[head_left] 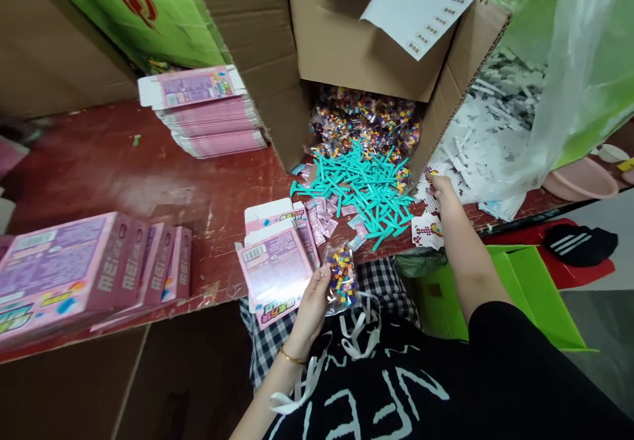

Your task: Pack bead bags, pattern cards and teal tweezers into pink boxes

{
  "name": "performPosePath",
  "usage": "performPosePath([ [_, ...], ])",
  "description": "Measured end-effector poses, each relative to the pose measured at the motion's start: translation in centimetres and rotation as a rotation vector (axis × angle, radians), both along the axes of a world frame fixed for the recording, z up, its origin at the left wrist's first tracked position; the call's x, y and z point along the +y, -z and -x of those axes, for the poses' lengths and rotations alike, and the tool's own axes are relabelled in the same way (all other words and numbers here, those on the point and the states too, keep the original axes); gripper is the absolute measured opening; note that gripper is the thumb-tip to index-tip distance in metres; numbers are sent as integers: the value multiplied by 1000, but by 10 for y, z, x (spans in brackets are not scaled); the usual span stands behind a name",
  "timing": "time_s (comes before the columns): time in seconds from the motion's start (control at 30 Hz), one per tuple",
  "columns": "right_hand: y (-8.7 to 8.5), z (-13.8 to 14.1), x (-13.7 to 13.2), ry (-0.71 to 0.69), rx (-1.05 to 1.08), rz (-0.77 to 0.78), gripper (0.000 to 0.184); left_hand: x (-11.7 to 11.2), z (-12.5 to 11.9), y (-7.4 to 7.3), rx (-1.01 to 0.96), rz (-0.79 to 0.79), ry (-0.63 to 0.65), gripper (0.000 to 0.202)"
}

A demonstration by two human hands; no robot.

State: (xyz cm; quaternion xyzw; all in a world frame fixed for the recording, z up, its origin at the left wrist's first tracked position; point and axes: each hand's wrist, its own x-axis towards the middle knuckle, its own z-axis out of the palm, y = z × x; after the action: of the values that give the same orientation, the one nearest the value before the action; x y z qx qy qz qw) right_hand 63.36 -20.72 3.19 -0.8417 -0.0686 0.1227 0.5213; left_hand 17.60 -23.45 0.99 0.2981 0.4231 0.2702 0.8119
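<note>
My left hand (pixel 313 300) is closed on the edge of a clear plastic bag of small coloured blocks (pixel 341 275), just in front of the table edge. To the right, my right hand (pixel 440 187) reaches over the table, its fingers bent onto a printed card (pixel 430 170) with a pixel pattern. Another patterned card (pixel 426 231) lies nearer to me, below that hand. Between the hands spreads a heap of turquoise plastic sticks (pixel 366 192), with small pink packets (pixel 321 219) at its left. Flattened pink boxes (pixel 275 265) overhang the table edge beside my left hand.
An open cardboard carton (pixel 366 43) behind the sticks holds many bags of blocks (pixel 366 116). Pink boxes (pixel 64 268) stand at left, and a stack of flat ones (pixel 212 116) lies behind. Right are white paper pieces (pixel 475 143), a pink basin (pixel 582 179) and a green box (pixel 535 288).
</note>
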Motion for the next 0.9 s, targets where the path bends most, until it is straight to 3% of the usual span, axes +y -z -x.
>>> performPosePath([
  [0.1,-17,10,-4,93,6,-69,19,-1,-1,-3,-18,62,-46,54],
  [0.23,-44,28,-26,219,-191,-238,30,-2,-1,-3,-61,98,-113,62],
  [0.3,-51,50,-44,158,-244,-386,34,-1,-3,0,-88,108,-161,59],
  [0.33,-51,68,-54,61,-216,-493,35,-1,-5,3,-100,106,-177,56],
  [0.4,-45,116,-73,-215,14,-549,43,-2,-9,8,-117,83,-179,54],
  [0.5,-23,208,-88,-464,381,-370,48,-5,-15,12,-177,59,-138,60],
  [0.57,-5,266,-84,-588,480,-326,47,-9,-17,12,-229,21,-100,64],
  [0.63,11,308,-74,-630,439,-334,48,-12,-16,9,-239,-77,-92,65],
  [0.77,34,338,-56,-733,85,-253,55,-11,-8,3,-176,-209,-162,60],
  [0.9,37,309,-15,-915,44,-165,53,4,4,-3,-148,-197,-181,43],
])
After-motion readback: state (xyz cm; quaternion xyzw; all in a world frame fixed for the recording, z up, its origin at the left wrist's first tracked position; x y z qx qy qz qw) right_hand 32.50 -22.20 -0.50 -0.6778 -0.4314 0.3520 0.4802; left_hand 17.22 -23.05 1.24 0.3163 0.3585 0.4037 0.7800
